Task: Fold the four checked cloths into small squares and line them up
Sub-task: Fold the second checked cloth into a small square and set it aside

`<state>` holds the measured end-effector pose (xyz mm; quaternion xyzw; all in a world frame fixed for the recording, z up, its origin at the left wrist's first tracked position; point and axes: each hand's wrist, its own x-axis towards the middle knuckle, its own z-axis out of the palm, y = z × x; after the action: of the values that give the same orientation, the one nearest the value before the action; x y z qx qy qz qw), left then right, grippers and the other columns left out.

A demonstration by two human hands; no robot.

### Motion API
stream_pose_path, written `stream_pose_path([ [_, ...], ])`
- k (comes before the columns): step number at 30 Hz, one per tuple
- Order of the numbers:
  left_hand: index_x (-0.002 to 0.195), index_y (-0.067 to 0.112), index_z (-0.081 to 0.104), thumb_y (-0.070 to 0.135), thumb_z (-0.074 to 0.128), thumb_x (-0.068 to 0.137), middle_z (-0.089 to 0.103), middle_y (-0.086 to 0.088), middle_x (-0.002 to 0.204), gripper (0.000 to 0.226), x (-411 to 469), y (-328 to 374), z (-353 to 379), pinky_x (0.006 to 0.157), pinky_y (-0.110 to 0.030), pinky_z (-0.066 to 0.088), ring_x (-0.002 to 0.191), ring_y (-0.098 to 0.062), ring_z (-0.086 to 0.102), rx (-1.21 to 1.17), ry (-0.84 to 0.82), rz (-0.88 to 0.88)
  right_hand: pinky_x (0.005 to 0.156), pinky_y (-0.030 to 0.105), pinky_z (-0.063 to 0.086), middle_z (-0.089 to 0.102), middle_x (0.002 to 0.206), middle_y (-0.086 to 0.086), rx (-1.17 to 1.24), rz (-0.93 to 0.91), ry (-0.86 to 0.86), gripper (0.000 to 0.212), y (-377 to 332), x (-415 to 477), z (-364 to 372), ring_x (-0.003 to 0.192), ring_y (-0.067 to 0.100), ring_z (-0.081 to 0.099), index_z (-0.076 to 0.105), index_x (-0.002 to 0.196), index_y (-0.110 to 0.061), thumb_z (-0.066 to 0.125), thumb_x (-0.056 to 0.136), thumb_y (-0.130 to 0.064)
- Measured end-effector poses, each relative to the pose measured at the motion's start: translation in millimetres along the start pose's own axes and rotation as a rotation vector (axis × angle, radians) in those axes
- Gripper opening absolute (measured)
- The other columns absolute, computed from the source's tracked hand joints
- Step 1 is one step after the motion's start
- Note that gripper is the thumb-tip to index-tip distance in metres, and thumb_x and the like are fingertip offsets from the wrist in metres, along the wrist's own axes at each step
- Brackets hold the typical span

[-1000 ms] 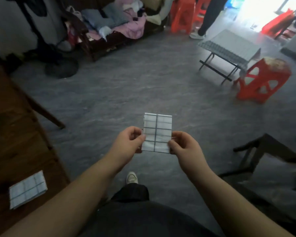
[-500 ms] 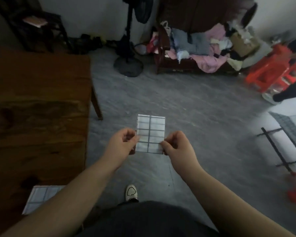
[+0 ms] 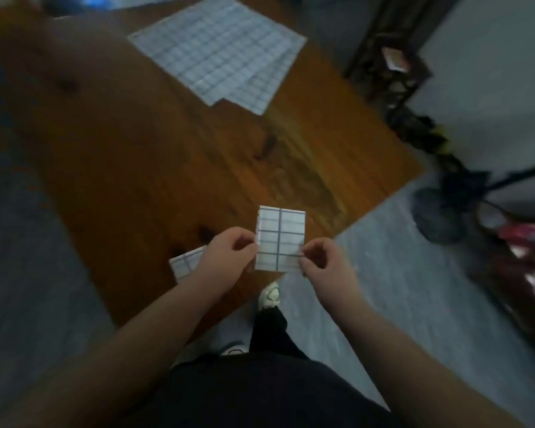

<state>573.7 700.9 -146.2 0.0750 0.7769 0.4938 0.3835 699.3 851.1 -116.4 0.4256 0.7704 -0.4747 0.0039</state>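
Observation:
A small folded checked cloth is held upright in the air over the near edge of the wooden table. My left hand pinches its left edge and my right hand pinches its lower right edge. Another folded checked cloth lies on the table by the near edge, partly hidden behind my left hand. Two unfolded checked cloths lie overlapping at the far side of the table; the lower one shows along the right.
The table's corner points right, with grey floor beyond it. A dark shelf and a fan base stand at the right. My shoe is on the floor just below the cloth. The view is blurred.
The view has swung left from the room to the table, bringing the two unfolded cloths into sight. Both hands keep the same pinch on the folded cloth.

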Motion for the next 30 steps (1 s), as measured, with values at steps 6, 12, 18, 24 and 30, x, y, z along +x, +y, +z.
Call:
stream_pose_path([
  [6,0.104,0.029,0.06,0.022,0.065,0.096,0.066,0.005,0.104,0.012,27,-27,-3,0.075,-0.029,0.057,0.091,-0.01,0.064,-0.062,0.254,-0.16,0.076,0.025,0.056,0.066,0.094,-0.009,-0.133,-0.214,-0.329,0.017,-6,81,34,0.086,0.002,0.065,0.061,0.096,-0.03,0.066,0.093,-0.014],
  [12,0.099,0.029,0.05,0.02,0.062,0.097,0.062,0.0,0.097,0.016,63,-43,26,0.064,-0.027,0.054,0.083,-0.015,0.065,-0.047,0.409,-0.29,0.077,0.025,0.055,0.064,0.099,-0.012,-0.26,-0.246,-0.51,0.019,14,147,54,0.093,0.004,0.063,0.061,0.101,-0.033,0.063,0.096,-0.015],
  [18,0.11,0.029,0.056,0.018,0.058,0.098,0.06,0.006,0.099,0.017,93,-44,37,0.072,-0.03,0.058,0.086,-0.01,0.061,0.15,0.337,-0.307,0.081,0.023,0.053,0.057,0.107,-0.014,-0.533,-0.371,-0.598,0.018,29,185,67,0.095,0.002,0.058,0.062,0.113,-0.03,0.059,0.098,-0.021],
  [24,0.127,0.031,0.047,0.027,0.062,0.094,0.051,0.006,0.107,0.037,95,-42,39,0.077,-0.035,0.056,0.094,-0.013,0.054,0.585,0.314,-0.283,0.081,0.026,0.053,0.05,0.113,-0.011,-0.805,-0.563,-0.555,0.026,28,186,72,0.102,0.006,0.05,0.056,0.121,-0.033,0.06,0.095,-0.03],
  [30,0.136,0.027,0.046,0.023,0.063,0.092,0.052,0.001,0.121,0.047,73,-39,21,0.085,-0.035,0.05,0.105,-0.017,0.05,0.802,0.305,-0.193,0.087,0.028,0.05,0.053,0.121,-0.006,-0.992,-0.709,-0.54,0.034,-1,173,72,0.104,0.011,0.048,0.056,0.126,-0.03,0.06,0.093,-0.037],
])
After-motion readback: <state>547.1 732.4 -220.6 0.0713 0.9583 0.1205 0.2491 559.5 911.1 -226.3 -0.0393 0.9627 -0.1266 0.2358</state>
